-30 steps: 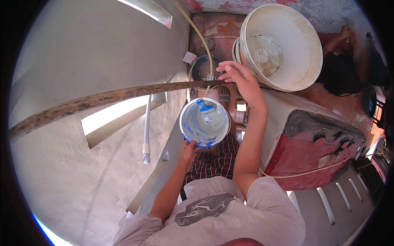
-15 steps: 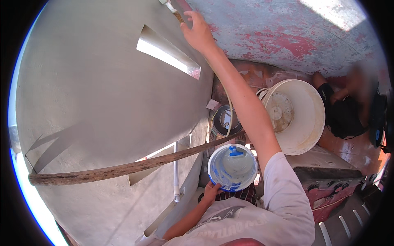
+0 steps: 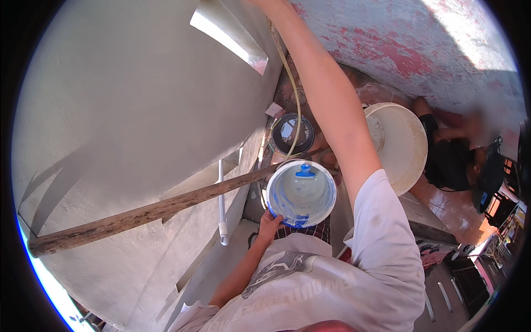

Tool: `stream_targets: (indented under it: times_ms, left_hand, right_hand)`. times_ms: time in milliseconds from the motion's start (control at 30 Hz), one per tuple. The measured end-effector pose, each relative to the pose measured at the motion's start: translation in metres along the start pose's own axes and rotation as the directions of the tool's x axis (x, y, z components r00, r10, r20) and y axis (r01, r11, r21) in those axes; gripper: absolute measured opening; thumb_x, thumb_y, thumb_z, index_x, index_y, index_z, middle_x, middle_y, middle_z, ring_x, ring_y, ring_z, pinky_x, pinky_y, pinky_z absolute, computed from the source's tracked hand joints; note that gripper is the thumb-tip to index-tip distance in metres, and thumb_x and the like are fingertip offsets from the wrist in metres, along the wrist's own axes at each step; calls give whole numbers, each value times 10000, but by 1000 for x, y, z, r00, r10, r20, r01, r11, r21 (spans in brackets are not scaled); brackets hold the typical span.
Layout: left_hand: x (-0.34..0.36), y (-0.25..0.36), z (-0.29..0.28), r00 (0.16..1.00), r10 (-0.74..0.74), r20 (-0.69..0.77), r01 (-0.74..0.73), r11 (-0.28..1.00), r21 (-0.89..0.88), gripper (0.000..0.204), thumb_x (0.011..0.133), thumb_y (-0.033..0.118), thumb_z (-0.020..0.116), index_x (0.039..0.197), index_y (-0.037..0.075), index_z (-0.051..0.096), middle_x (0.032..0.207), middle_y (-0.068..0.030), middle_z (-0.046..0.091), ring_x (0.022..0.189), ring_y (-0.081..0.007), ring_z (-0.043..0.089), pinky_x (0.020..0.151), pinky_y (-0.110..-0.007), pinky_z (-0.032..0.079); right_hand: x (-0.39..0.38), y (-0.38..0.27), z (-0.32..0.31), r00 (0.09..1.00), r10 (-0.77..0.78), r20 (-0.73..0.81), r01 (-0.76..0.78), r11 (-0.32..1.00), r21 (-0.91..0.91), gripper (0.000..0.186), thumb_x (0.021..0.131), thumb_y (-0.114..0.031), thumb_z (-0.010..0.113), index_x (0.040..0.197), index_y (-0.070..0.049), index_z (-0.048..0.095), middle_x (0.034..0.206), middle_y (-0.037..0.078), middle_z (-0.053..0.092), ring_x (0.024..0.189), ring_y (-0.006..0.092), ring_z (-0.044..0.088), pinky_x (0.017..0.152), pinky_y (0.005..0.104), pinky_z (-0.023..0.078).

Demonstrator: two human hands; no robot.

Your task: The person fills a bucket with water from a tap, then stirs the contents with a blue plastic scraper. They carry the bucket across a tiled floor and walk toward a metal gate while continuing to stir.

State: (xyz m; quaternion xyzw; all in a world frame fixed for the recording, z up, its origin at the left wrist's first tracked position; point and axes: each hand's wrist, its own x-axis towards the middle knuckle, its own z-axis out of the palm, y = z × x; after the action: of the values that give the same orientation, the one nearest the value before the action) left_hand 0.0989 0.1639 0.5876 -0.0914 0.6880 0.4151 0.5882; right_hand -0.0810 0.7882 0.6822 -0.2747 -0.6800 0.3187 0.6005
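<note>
The person's left hand [image 3: 269,226] holds the near edge of a small white bucket [image 3: 307,207], with its fingers [image 3: 274,221] closed on the rim at the lower left. This bucket is in front of the person's shirt [image 3: 298,276], over the dark checked shorts [image 3: 315,231], and its open top faces up. Blue smears mark its near side, and a small bright blue thing [image 3: 305,171] sits inside by the far side. The right arm [image 3: 337,105] stretches far up, and the right hand goes past the top edge, so one cannot tell if its fingers are wide or narrow. A thin yellowish hose [image 3: 299,113] hangs to the left of that arm and runs down past a round black tub [image 3: 310,134]. A long brown wooden pole [image 3: 149,214] slants from the left toward the small white bucket. A big white bucket [image 3: 408,149] stands to the right of the arm, and another person [image 3: 447,163] in black is just beyond it.
</note>
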Motion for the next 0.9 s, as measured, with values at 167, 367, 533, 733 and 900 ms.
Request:
stream_targets:
  times_ms: [167, 367, 533, 733, 900]
  left_hand:
    - [0, -3, -2, 1000, 11, 1, -11, 999, 39, 380, 901, -6, 591, 1276, 2, 531, 1154, -83, 671, 958, -152, 687, 768, -311, 629]
    - [-15, -9, -8, 984, 150, 96, -159, 983, 92, 344, 906, 43, 630, 1239, -18, 568, 1129, -85, 680, 951, -146, 685, 765, -295, 618]
    - [-32, -22, -11, 978, 179, 104, -197, 958, 207, 310, 874, 18, 641, 1173, -40, 584, 1062, -91, 685, 898, -134, 671, 737, -279, 603]
    - [-66, -44, -20, 949, 272, 162, -297, 941, 164, 221, 839, 14, 672, 1051, -26, 624, 922, -56, 694, 773, -87, 636, 662, -243, 533]
    - [-105, -54, -44, 945, 262, 198, -298, 937, 183, 149, 839, 8, 679, 971, -12, 613, 871, -39, 685, 738, -73, 618, 641, -235, 506]
  right_hand:
    - [-20, -46, -78, 944, 131, 301, -147, 989, 31, 480, 878, -46, 514, 1344, 67, 503, 1254, 290, 603, 1211, 392, 563, 1043, 422, 432]
    - [-147, -138, -237, 660, 581, 475, -651, 758, -22, 303, 923, -226, 612, 1139, -22, 672, 875, 55, 675, 756, 133, 614, 630, 274, 489]
    - [-259, -229, -335, 487, 797, 357, -772, 584, -249, 292, 1027, -256, 529, 1172, -37, 657, 966, 31, 700, 750, 59, 555, 601, 208, 392]
    - [-382, -338, -368, 103, 939, 328, -880, 240, -410, 353, 1004, -275, 583, 1156, 36, 649, 859, 76, 710, 586, 91, 539, 562, 236, 435]
    - [-457, -378, -322, 271, 959, 78, -783, 267, -561, 484, 951, -357, 629, 1134, 89, 662, 828, 187, 720, 668, 273, 662, 665, 379, 513]
